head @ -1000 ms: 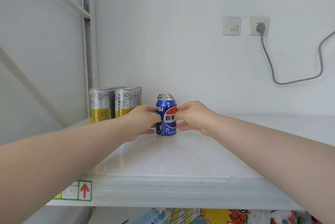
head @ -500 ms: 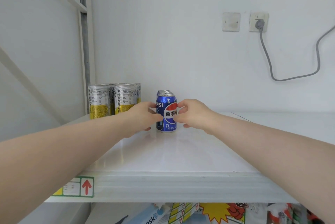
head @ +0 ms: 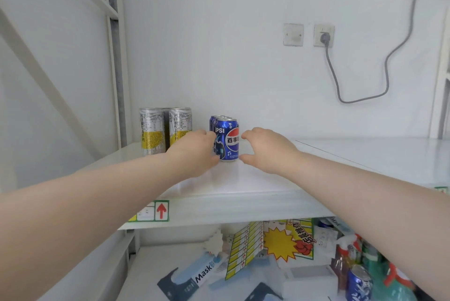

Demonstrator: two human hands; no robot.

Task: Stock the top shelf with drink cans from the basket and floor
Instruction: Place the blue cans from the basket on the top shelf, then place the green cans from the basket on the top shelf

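A blue Pepsi can [head: 229, 140] stands upright on the white top shelf [head: 255, 179], at the front of a short row of blue cans [head: 214, 121]. My left hand [head: 192, 152] lies against the front can's left side, fingers and thumb loosely spread round its edge. My right hand [head: 265, 149] hovers just right of the can with fingers and thumb spread, a small gap showing between them and the can. Tall silver-and-yellow cans [head: 165, 130] stand to the left by the shelf post.
The shelf's right half [head: 365, 154] is bare up to the wall. A grey cable [head: 341, 81] hangs from a wall socket. Below, the lower shelf holds a mask box [head: 192, 278], price-tag sheets [head: 270, 242], bottles and another blue can [head: 358, 283].
Both hands gripped the front Pepsi can before; now the right hand has let go and opened, and the left has loosened. The view has dropped, showing the lower shelf.
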